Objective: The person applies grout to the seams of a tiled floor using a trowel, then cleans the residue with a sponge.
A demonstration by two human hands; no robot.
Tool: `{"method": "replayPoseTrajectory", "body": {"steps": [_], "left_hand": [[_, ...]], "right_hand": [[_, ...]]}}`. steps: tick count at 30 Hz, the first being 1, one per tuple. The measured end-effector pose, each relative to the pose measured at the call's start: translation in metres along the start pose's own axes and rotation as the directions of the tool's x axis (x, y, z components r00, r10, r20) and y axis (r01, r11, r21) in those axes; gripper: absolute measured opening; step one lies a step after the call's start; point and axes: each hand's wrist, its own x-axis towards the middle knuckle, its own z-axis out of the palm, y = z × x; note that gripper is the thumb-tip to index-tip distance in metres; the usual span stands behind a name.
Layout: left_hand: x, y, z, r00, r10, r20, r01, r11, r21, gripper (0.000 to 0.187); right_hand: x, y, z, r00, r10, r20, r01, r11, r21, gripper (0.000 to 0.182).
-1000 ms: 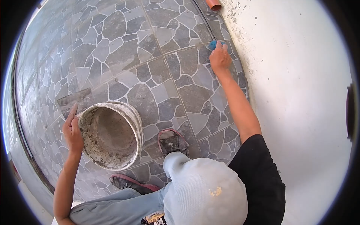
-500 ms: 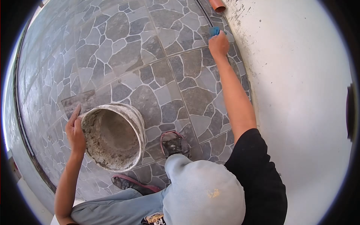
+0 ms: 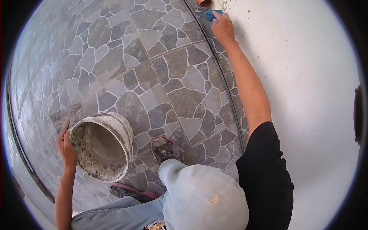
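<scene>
My left hand (image 3: 67,147) is closed beside the left rim of a cement-caked bucket (image 3: 126,134), its index finger against a grey rectangular plate that looks like a plastering trowel (image 3: 67,115). The bucket hides any handle. Grey residue coats the bucket's inside wall. At the far end of the floor, by the white wall, my outstretched right hand (image 3: 223,28) pinches a small blue cloth-like piece (image 3: 213,15). A long thin dark strip (image 3: 220,71) lies along the floor, left of my right arm.
An orange pipe end (image 3: 204,3) sits beyond my right hand. The stone-patterned tile floor (image 3: 180,97) meets the white wall (image 3: 306,115) on the right. My dirty shoes (image 3: 166,148) stand close to the bucket.
My right hand has moved farther out along the wall with the blue piece. The dark strip now shows much longer, left of my arm. The view has shifted; my left hand stays by the bucket.
</scene>
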Motion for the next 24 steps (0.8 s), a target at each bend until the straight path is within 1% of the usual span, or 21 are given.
{"method": "replayPoseTrajectory", "body": {"steps": [1,2,4,5,6,8,9,10,11,12,13,14,15,16,17,18,20,21,22,23,24], "left_hand": [[0.000,0.003,0.000,1.000,0.020,0.008,-0.020,0.999,0.049,0.050],[0.000,0.005,0.001,1.000,0.020,0.007,-0.020,0.999,0.043,0.050],[0.001,0.001,0.001,0.999,0.029,0.013,-0.029,0.999,0.029,0.050],[0.003,-0.003,0.002,0.999,0.033,0.023,-0.034,0.999,0.021,0.050],[0.004,-0.006,0.001,0.999,0.036,0.024,-0.037,0.999,0.016,0.050],[-0.001,-0.005,-0.004,1.000,0.019,0.008,-0.019,0.999,0.027,0.050],[-0.002,0.003,-0.002,1.000,0.005,0.006,-0.005,1.000,0.029,0.050],[-0.001,0.008,0.000,1.000,-0.002,0.013,0.002,1.000,0.030,0.050],[0.000,0.008,-0.001,1.000,0.001,0.018,-0.001,0.999,0.033,0.050],[0.001,0.007,-0.001,1.000,0.014,0.026,-0.016,0.998,0.057,0.050],[0.002,0.006,-0.002,0.999,0.030,0.035,-0.032,0.997,0.076,0.050],[0.004,0.001,-0.004,0.998,0.038,0.049,-0.042,0.997,0.072,0.050],[0.006,-0.007,-0.008,0.999,0.029,0.044,-0.030,0.999,0.015,0.051],[0.005,-0.012,-0.006,0.999,0.019,0.039,-0.017,0.999,-0.047,0.051],[0.003,-0.014,-0.002,0.998,0.025,0.057,-0.022,0.998,-0.059,0.051],[0.003,-0.014,-0.003,0.998,0.029,0.049,-0.026,0.998,-0.056,0.051],[0.001,-0.012,-0.008,0.998,0.035,0.049,-0.032,0.998,-0.057,0.051],[-0.001,-0.007,-0.007,0.999,0.027,0.039,-0.025,0.998,-0.050,0.051],[-0.002,-0.004,-0.003,0.999,0.019,0.030,-0.018,0.999,-0.049,0.051],[-0.002,-0.002,0.000,0.999,0.026,0.044,-0.024,0.998,-0.063,0.051],[-0.001,0.001,0.000,0.998,0.023,0.050,-0.019,0.997,-0.072,0.051]], "right_hand": [[0.000,0.026,0.002,0.998,-0.021,0.055,0.021,1.000,-0.007,0.036],[-0.012,0.039,0.010,0.998,-0.025,0.055,0.026,1.000,-0.012,0.036],[-0.047,0.055,0.019,0.954,-0.102,0.281,0.099,0.995,0.025,0.036],[-0.061,0.040,0.000,0.865,0.018,0.502,0.080,0.982,-0.174,0.035],[-0.070,0.013,-0.027,0.727,0.169,0.665,0.110,0.928,-0.356,0.034],[-0.067,-0.012,-0.077,0.521,0.365,0.772,0.034,0.895,-0.445,0.031],[-0.061,-0.006,-0.078,0.516,0.355,0.779,0.038,0.900,-0.435,0.031],[-0.055,0.005,-0.079,0.628,0.351,0.695,-0.143,0.929,-0.340,0.029],[-0.045,0.006,-0.083,0.721,0.371,0.585,-0.305,0.928,-0.213,0.027],[-0.029,0.005,-0.080,0.796,0.325,0.511,-0.269,0.946,-0.182,0.027],[-0.017,0.008,-0.068,0.883,0.210,0.419,-0.162,0.976,-0.148,0.031],[-0.005,0.017,-0.041,0.957,0.116,0.267,-0.084,0.988,-0.129,0.034],[-0.003,0.028,-0.016,0.994,0.015,0.110,0.000,0.992,-0.129,0.037],[-0.005,0.034,-0.004,0.994,0.023,0.110,-0.006,0.989,-0.151,0.037],[-0.009,0.039,0.005,0.955,0.078,0.285,-0.014,0.975,-0.221,0.039],[-0.018,0.045,0.009,0.883,0.148,0.446,-0.017,0.959,-0.284,0.042],[-0.082,0.034,-0.019,0.891,0.191,0.412,-0.067,0.953,-0.297,0.047],[-0.126,0.032,-0.042,0.881,0.214,0.421,-0.060,0.935,-0.349,0.055],[-0.172,0.029,-0.075,0.866,0.236,0.441,-0.101,0.946,-0.307,0.058],[-0.224,0.037,-0.100,0.872,0.255,0.419,-0.134,0.946,-0.296,0.058],[-0.279,0.046,-0.129,0.853,0.291,0.433,-0.148,0.931,-0.333,0.058]]}}
